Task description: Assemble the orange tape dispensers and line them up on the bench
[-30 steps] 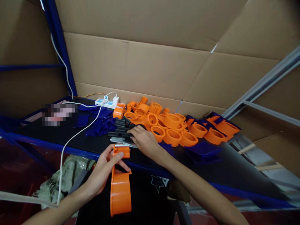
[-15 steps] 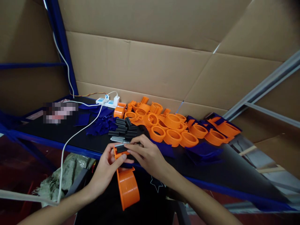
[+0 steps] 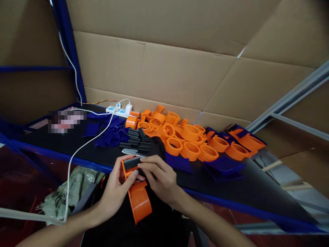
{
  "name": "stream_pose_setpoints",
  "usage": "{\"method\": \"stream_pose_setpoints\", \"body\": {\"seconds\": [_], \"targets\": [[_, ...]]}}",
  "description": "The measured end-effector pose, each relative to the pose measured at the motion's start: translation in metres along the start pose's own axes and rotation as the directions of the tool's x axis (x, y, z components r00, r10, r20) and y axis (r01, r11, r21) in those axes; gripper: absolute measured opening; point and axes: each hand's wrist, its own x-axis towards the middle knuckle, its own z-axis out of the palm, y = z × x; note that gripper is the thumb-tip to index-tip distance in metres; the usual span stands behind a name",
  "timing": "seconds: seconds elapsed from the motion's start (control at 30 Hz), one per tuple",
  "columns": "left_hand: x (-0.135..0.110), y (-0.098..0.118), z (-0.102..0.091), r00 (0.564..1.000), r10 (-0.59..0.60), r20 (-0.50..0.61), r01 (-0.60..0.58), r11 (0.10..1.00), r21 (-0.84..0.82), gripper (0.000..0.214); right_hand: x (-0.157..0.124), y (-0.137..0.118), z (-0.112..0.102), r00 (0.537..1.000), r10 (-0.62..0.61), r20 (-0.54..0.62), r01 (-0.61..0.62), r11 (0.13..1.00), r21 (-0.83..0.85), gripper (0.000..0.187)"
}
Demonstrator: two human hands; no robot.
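My left hand [image 3: 117,187] is closed round an orange plastic tape-dispenser body [image 3: 138,200], held at the front edge of the black shelf [image 3: 84,151]. My right hand [image 3: 160,178] pinches a small black roller piece [image 3: 131,163] against the top of that orange body. Just beyond my hands lies a stack of black roller pieces [image 3: 136,139] with a few grey metal strips [image 3: 130,151] in front of it.
A heap of orange dispenser bodies [image 3: 190,139] covers the shelf's middle and right, among dark blue plastic scraps [image 3: 111,135]. A white power strip [image 3: 119,110] sits at the back, its white cable [image 3: 77,152] trailing off the front. Cardboard walls stand behind; blue rack posts at left.
My right hand left the stack with a black piece and brought it to the orange body. My left hand tilted and raised that body toward the shelf edge.
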Motion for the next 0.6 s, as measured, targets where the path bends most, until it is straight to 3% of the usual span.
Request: {"method": "stream_pose_setpoints", "body": {"seconds": [0.13,0.27,0.37,0.47,0.6], "targets": [[0.007,0.003,-0.005,0.988,-0.152,0.041,0.156,0.977,-0.144,0.032,0.004,-0.009,-0.008,0.993,-0.023,0.119,0.014,0.997,0.079,0.036],[0.010,0.008,-0.009,0.954,-0.298,0.043,0.293,0.888,-0.355,0.029,0.010,-0.014,-0.022,0.967,0.000,0.255,-0.025,0.995,0.092,0.038],[0.010,0.012,-0.010,0.945,-0.326,0.021,0.304,0.857,-0.417,0.027,0.013,-0.007,-0.033,0.956,0.121,0.267,-0.105,0.992,-0.073,0.031],[0.010,0.014,-0.010,0.931,-0.362,0.046,0.348,0.841,-0.413,0.029,0.015,0.003,-0.035,0.915,0.254,0.313,-0.170,0.947,-0.274,0.026],[0.008,0.014,-0.009,0.932,-0.352,0.092,0.359,0.847,-0.392,0.027,0.024,0.013,-0.020,0.847,0.269,0.458,-0.098,0.927,-0.363,0.027]]}}
